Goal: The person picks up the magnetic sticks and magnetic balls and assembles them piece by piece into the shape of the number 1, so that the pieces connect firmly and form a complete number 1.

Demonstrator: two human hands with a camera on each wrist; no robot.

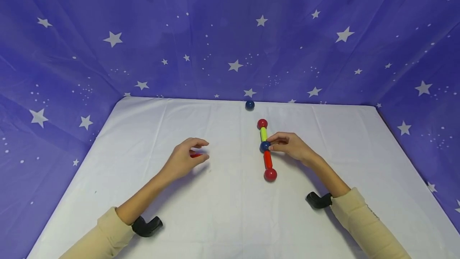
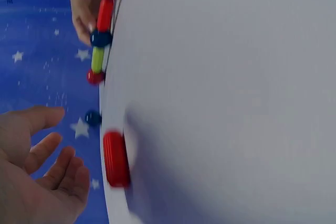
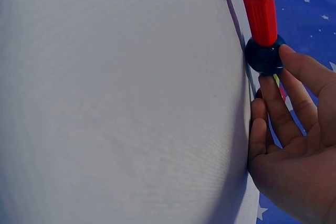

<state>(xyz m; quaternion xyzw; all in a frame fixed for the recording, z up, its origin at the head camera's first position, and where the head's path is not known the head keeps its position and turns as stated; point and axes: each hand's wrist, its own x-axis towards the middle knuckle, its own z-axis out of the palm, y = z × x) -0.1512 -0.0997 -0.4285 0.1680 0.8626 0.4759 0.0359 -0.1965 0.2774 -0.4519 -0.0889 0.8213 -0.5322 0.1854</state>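
A straight chain lies on the white cloth: a far red ball, a yellow-green rod, a dark blue ball, a red rod and a near red ball. My right hand pinches the dark blue middle ball between thumb and fingers, as the right wrist view also shows. On the left, a loose ribbed red rod rests on the cloth, partly hidden in the head view. Beside it my left hand is held with thumb and fingers spread apart, gripping nothing.
Another dark blue ball sits at the table's back edge, beyond the chain. A purple curtain with white stars surrounds the white table at the back and sides. Black curved pieces project from both sleeve cuffs.
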